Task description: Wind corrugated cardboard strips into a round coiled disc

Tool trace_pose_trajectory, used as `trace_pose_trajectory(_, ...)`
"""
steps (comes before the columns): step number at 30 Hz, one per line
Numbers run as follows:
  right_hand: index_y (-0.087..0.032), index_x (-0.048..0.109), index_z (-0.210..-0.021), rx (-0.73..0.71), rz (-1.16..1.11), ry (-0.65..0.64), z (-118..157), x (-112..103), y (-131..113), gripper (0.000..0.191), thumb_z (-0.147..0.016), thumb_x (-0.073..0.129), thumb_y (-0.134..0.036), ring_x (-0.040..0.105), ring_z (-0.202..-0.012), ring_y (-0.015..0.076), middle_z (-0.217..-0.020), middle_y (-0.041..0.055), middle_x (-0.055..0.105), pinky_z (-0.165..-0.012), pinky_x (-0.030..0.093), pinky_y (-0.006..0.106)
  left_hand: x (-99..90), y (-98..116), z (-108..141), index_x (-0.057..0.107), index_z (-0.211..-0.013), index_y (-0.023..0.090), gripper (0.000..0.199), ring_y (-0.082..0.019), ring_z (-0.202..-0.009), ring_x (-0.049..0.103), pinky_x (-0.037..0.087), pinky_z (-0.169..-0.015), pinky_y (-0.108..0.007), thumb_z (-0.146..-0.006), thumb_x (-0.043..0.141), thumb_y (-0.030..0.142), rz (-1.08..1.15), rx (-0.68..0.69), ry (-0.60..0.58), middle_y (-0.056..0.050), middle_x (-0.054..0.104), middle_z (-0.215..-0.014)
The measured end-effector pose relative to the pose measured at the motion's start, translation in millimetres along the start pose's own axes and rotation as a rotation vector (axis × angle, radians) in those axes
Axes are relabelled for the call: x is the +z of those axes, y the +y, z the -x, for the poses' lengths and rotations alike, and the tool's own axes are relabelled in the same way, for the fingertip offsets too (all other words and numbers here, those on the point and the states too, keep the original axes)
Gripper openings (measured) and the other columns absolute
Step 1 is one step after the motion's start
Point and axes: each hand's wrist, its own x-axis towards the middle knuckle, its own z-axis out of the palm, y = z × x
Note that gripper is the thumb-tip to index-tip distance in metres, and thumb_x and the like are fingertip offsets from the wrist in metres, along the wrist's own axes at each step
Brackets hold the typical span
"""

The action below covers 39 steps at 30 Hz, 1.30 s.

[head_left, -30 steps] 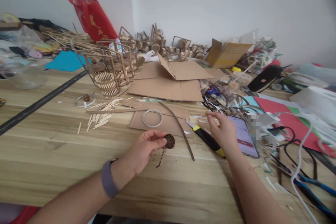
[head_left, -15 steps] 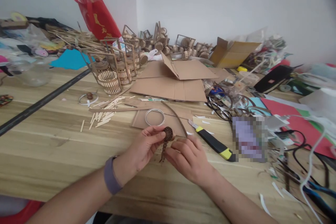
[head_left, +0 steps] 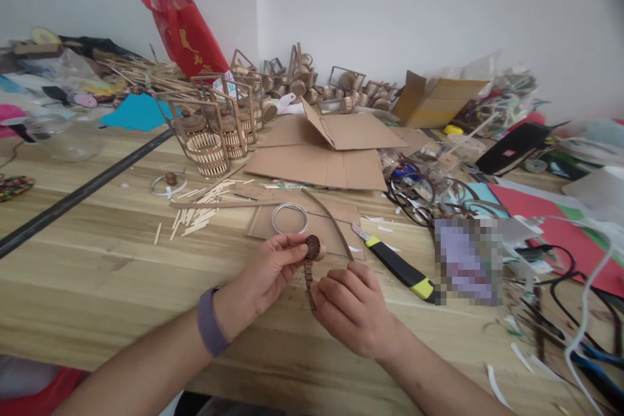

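My left hand pinches a small round coil of brown corrugated strip between thumb and fingers. The coil's face shows a ring of little holes. From it the loose tail of the strip hangs down toward my right hand. That hand is closed, with its fingertips on the tail; most of its grip is hidden behind the knuckles. A long curved brown strip reaches my right hand's knuckles from behind, and I cannot tell whether it is held. Just beyond the coil lies a ring of silvery wire on cardboard.
A utility knife with its blade out lies right of my right hand. Pale sticks are scattered at left, near small basket lanterns. Cardboard sheets lie ahead. Cables and pliers clutter the right side.
My right hand has shifted slightly down and away from the coil, and more of the corrugated tail shows. The left hand keeps its pinch. The view has moved a little.
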Motion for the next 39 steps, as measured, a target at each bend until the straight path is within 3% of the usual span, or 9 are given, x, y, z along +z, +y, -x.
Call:
trace_pose_trajectory(4, -0.02, 0.063, -0.09, 0.074, 0.001, 0.022, -0.5, -4.1, 1.9, 0.011, -0.09, 0.055, -0.013, 0.063, -0.072, 0.0158, -0.074, 0.0005, 0.07, -0.072, 0.04, 0.036, 1.1, 0.2, 0.5, 0.072, -0.08, 0.013, 0.04, -0.014, -0.074, 0.068, 0.051, -0.072, -0.021, -0.048, 0.095, 0.021, 0.021, -0.011, 0.01, -0.004, 0.075, -0.077)
trace_pose_trajectory(8, -0.022, 0.062, -0.099, 0.182, -0.025, 0.11, -1.7, -6.2, 2.0, 0.014, -0.087, 0.06, -0.014, 0.063, -0.067, 0.0151, -0.077, 0.0001, 0.071, -0.071, 0.04, 0.035, 0.6, -0.2, 0.8, 0.072, -0.079, 0.014, 0.035, -0.014, -0.073, 0.068, 0.052, -0.075, -0.023, -0.052, 0.094, 0.019, 0.023, -0.007, -0.008, -0.002, 0.074, -0.077)
trace_pose_trajectory(13, -0.024, 0.059, -0.095, 0.359, -0.162, 0.224, -4.0, -8.9, 2.8, 0.019, -0.084, 0.064, -0.009, 0.061, -0.064, 0.0144, -0.075, -0.0004, 0.067, -0.067, 0.042, 0.034, -4.3, -2.9, -2.1, 0.072, -0.08, 0.014, 0.033, -0.013, -0.075, 0.067, 0.05, -0.075, -0.022, -0.054, 0.092, 0.017, 0.005, 0.01, 0.01, -0.001, 0.072, -0.078)
trace_pose_trajectory(22, -0.023, 0.062, -0.093, 0.502, -0.272, 0.221, -0.1, -11.5, 10.4, 0.013, -0.088, 0.061, -0.012, 0.063, -0.072, 0.0181, -0.078, 0.0026, 0.066, -0.065, 0.048, 0.034, -4.1, -5.1, -1.1, 0.074, -0.078, 0.015, 0.037, -0.012, -0.072, 0.064, 0.047, -0.073, -0.023, -0.048, 0.095, 0.023, -0.077, 0.004, 0.005, 0.0, 0.072, -0.075)
trace_pose_trajectory(39, -0.023, 0.061, -0.087, 0.547, -0.437, 0.204, 0.4, -9.9, 15.0, 0.012, -0.087, 0.063, -0.011, 0.061, -0.072, 0.0164, -0.076, 0.0006, 0.064, -0.064, 0.049, 0.029, -7.2, -5.9, 1.3, 0.071, -0.074, 0.016, 0.033, -0.013, -0.067, 0.061, 0.046, -0.071, -0.026, -0.054, 0.092, 0.031, -0.256, 0.094, -0.111, 0.001, 0.07, -0.071)
